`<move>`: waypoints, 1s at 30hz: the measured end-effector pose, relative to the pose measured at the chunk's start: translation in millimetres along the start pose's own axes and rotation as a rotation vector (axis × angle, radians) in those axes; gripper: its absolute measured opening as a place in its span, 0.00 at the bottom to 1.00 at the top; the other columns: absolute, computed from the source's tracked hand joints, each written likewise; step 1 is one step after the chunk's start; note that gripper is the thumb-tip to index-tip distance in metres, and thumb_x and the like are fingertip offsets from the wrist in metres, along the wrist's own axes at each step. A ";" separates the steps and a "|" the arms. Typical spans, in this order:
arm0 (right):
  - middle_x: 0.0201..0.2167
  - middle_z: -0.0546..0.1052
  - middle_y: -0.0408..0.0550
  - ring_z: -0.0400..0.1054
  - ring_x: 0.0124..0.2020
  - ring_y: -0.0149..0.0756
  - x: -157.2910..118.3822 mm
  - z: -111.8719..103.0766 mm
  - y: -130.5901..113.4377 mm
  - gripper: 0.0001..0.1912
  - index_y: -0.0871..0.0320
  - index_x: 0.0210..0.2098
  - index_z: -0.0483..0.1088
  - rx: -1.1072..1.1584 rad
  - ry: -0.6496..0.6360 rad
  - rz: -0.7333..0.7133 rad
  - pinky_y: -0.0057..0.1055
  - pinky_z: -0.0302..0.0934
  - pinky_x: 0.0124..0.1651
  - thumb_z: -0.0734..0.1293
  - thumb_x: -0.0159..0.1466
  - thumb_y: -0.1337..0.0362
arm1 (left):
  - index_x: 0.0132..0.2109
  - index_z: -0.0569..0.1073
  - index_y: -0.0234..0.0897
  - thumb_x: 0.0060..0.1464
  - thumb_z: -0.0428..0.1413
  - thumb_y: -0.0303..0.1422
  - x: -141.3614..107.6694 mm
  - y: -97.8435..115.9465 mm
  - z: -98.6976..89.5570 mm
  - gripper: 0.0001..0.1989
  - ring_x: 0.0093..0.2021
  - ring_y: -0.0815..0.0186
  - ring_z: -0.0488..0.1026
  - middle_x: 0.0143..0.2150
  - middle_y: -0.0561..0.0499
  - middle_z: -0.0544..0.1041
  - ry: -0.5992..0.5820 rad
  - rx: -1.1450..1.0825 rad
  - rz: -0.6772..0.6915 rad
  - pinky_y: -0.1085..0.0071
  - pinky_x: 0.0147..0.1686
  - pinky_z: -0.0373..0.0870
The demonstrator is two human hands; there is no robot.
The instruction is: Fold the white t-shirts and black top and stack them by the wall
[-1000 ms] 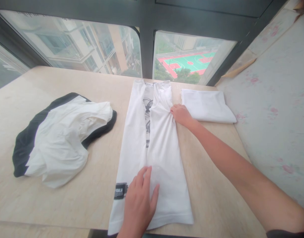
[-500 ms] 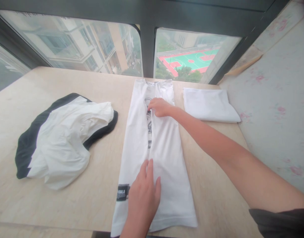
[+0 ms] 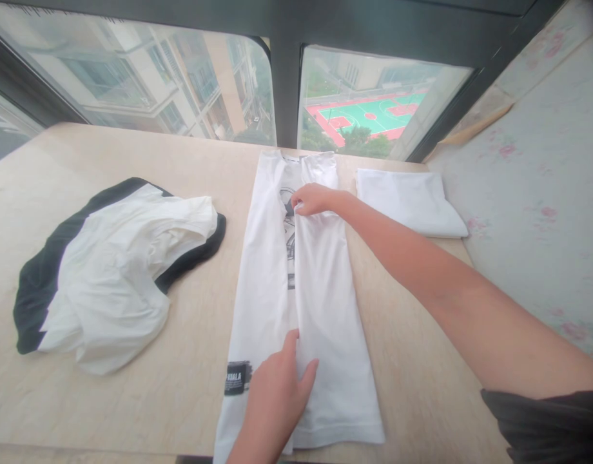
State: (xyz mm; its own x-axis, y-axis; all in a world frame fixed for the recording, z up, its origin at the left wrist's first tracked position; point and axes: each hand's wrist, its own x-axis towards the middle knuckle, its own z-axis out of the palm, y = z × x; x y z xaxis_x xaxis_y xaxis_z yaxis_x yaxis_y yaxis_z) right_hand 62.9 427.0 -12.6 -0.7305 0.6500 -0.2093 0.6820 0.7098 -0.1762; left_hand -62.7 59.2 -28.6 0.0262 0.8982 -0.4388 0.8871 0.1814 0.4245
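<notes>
A white T-shirt point(image 3: 332, 335) lies lengthwise in front of me, both sides folded in toward the middle. A dark print shows in the gap between the folds, and a black label patch sits low on its left side. My right hand point(image 3: 313, 200) pinches the inner edge of the right fold near the top and lifts it slightly. Lower down, my left hand point(image 3: 277, 393) rests on the shirt near the gap, its index finger stretched out and its thumb apart. The left hand's other fingers are partly hidden.
Crumpled white and black garments point(image 3: 117, 277) lie in a loose pile on the left of the pale tabletop point(image 3: 194, 386). A folded white cloth point(image 3: 403, 200) lies at the back right, beside the flowered wall point(image 3: 533, 212). Dark-framed windows point(image 3: 287, 77) stand behind the table.
My right hand keeps its pinch on the fold edge and has shifted slightly right. My left hand has slid a little toward me, with its index finger now more separate from the others.
</notes>
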 end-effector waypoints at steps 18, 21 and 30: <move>0.67 0.62 0.57 0.51 0.69 0.50 -166.4 103.3 -119.4 0.23 0.59 0.61 0.66 0.200 0.495 0.164 0.51 0.50 0.69 0.60 0.69 0.59 | 0.30 0.73 0.36 0.59 0.52 0.50 -76.1 -11.0 24.4 0.22 0.35 0.60 0.73 0.28 0.47 0.79 -0.332 -0.859 -0.121 0.69 0.41 0.64; 0.68 0.61 0.55 0.51 0.70 0.50 -216.6 114.9 -145.7 0.24 0.55 0.62 0.66 0.283 0.463 0.164 0.54 0.50 0.69 0.60 0.69 0.55 | 0.33 0.73 0.35 0.57 0.54 0.52 -78.3 -6.0 24.2 0.22 0.28 0.64 0.69 0.26 0.49 0.78 -0.343 -0.940 -0.141 0.71 0.34 0.63; 0.69 0.59 0.50 0.53 0.69 0.55 -326.5 140.2 -239.4 0.47 0.43 0.72 0.47 0.535 0.507 0.106 0.63 0.51 0.68 0.70 0.59 0.48 | 0.32 0.73 0.32 0.49 0.63 0.52 -81.5 14.7 12.6 0.23 0.20 0.76 0.53 0.22 0.54 0.70 -0.264 -1.426 -0.259 0.75 0.25 0.51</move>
State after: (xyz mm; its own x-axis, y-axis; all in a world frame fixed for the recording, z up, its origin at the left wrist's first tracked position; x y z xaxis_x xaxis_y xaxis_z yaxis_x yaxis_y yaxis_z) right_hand 142.9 6.8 -36.9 -0.4979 0.8450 0.1952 0.5785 0.4913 -0.6511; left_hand -46.0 -16.4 3.4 0.1612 0.7108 -0.6846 -0.3102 0.6950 0.6486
